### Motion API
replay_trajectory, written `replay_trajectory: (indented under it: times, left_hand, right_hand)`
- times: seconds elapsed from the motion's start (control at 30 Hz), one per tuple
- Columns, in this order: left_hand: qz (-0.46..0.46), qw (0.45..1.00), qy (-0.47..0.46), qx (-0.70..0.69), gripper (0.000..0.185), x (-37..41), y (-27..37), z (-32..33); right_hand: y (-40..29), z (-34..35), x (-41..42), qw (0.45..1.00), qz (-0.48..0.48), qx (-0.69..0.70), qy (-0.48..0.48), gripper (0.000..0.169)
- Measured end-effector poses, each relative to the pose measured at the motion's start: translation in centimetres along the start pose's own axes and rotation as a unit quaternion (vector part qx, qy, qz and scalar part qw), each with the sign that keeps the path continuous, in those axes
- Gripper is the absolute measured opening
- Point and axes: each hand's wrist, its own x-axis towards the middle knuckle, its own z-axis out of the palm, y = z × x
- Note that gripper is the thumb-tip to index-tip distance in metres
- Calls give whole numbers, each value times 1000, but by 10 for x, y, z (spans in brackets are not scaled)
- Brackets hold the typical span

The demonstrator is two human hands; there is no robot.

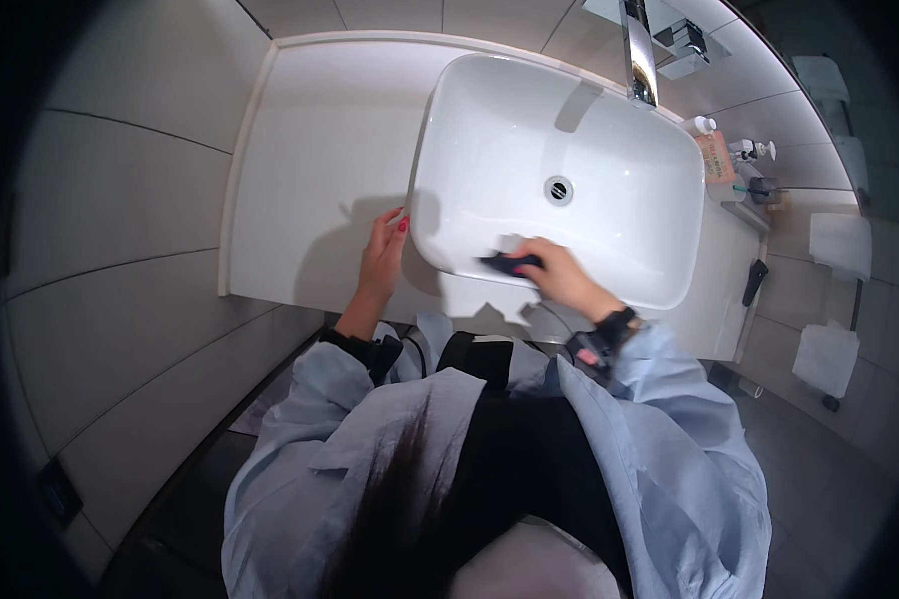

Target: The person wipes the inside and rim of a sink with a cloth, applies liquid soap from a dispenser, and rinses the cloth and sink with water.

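A white ceramic vessel basin (487,172) stands on a white countertop (322,120), its metal drain (559,192) uncovered. Over the basin's near rim, my right hand (558,273) grips a small dark navy item (511,264), too blurred to tell whether it is cloth or a tool. The item's pointed end faces left, along the inside of the near wall. My left hand (383,251) rests at the basin's outer left side, fingertips against or very close to the wall, holding nothing. Black bands are around both wrists.
A chrome faucet (639,64) overhangs the far rim. Bottles, including a white pump bottle (753,151), and a pink packet (714,157) stand right of the basin. A black handled object (754,282) lies at the counter's right edge. White towels (839,243) hang beyond.
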Motion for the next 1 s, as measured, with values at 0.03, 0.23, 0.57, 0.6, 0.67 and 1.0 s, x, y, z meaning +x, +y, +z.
replay_trajectory:
  times: [0.03,0.23,0.57,0.6,0.67,1.0]
  left_hand:
    - [-14,1000,-8,-27,48,7,-4,6]
    - [-69,996,-59,-21,63,10,-5,13]
    - [-121,957,-153,-215,77,5,13,2]
    - [-114,952,-171,-226,80,7,6,-2]
    - [-117,958,-168,-202,80,5,20,-3]
    - [-106,965,-186,-155,79,9,20,-11]
  right_hand:
    - [25,-20,-16,999,40,-35,9,29]
    - [77,-73,-40,933,233,-275,1,23]
    - [-40,104,101,935,253,206,143,23]
    - [-59,113,106,903,266,272,197,23]
    - [-81,121,115,819,285,397,301,23]
    - [-62,-8,284,907,-51,-46,416,20]
